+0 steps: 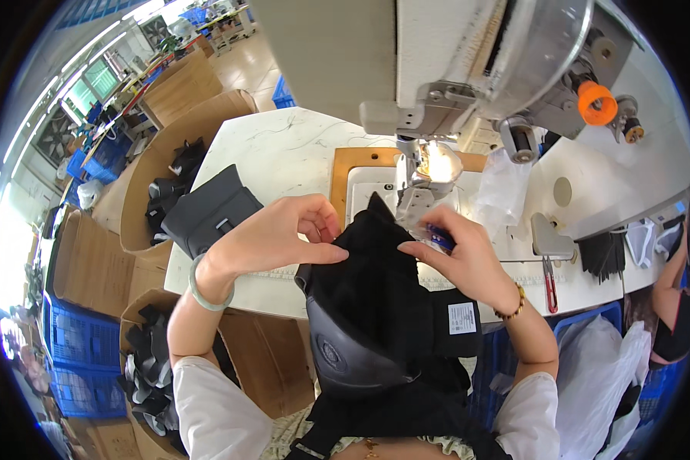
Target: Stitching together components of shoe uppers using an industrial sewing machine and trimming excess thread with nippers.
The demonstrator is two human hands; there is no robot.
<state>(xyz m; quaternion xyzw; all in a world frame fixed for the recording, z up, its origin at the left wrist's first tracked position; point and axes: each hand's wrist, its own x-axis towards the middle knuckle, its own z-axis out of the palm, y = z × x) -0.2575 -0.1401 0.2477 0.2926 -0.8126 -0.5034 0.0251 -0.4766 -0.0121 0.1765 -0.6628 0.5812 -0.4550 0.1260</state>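
1. Left grip (287,234): partly curled, thumb on the left edge of the black bag (372,295); whether the fingers pinch the cloth, I cannot tell.
2. Right grip (464,257): curled round a small blue tool (440,237), thumb resting on the bag's right edge.
3. Between both grips, the bag stands open, smooth shell (349,349) near, pointed cloth end far, just before the sewing machine (425,172).
4. Progress looks partway: shell and cloth appear joined, and a white label (461,318) is on the right flap. The far cloth edge looks unfinished; any cloth under the needle is hard to make out.
5. Farther left, a dark pouch (209,208) lies on the surface (264,149).
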